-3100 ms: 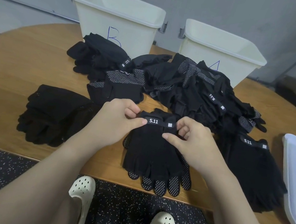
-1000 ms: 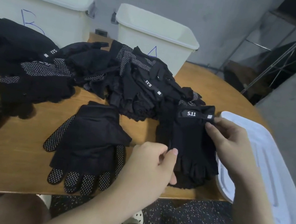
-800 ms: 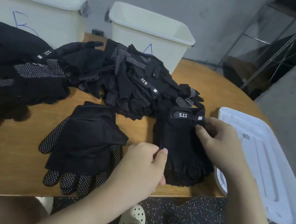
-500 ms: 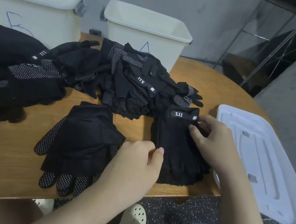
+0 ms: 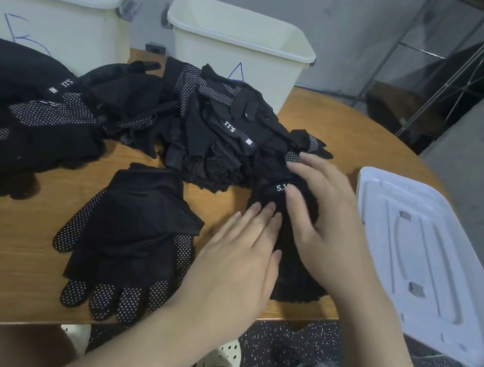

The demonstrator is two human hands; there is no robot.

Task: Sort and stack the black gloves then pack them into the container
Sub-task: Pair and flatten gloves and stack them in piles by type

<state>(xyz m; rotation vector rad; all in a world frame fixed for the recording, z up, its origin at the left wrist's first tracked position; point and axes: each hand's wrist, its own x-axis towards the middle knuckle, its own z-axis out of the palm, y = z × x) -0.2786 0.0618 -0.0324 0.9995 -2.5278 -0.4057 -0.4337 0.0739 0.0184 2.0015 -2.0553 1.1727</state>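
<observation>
Pressing flat-fingered, both hands (image 5: 282,238) cover a glove stack (image 5: 291,270) between lid (image 5: 427,263) and glove heap (image 5: 211,130).

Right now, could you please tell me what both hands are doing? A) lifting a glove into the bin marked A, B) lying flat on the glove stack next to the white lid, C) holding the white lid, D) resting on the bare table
B: the left hand and right hand lie with straight fingers on the glove stack next to the white lid.
</observation>
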